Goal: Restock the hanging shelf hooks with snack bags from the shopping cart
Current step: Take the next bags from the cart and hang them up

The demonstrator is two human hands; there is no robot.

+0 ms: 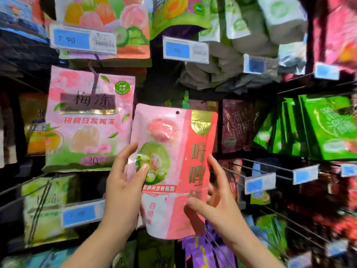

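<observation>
Crowded wall of hanging packs, wire hooks at right. Head view: pink bag held upright before them, pinched at both edges by left hand and right hand (hole unhooked). Could miss a hook and drop if tilted.

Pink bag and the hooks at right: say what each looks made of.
The pink bag looks like glossy plastic film: glare patches, creases, a punched hang hole. The hooks look like thin metal wire, grey with dull sheen; blur leaves any coating unclear.

Forearms raised, left hand pinching snack bag, right hand gripping it
</observation>
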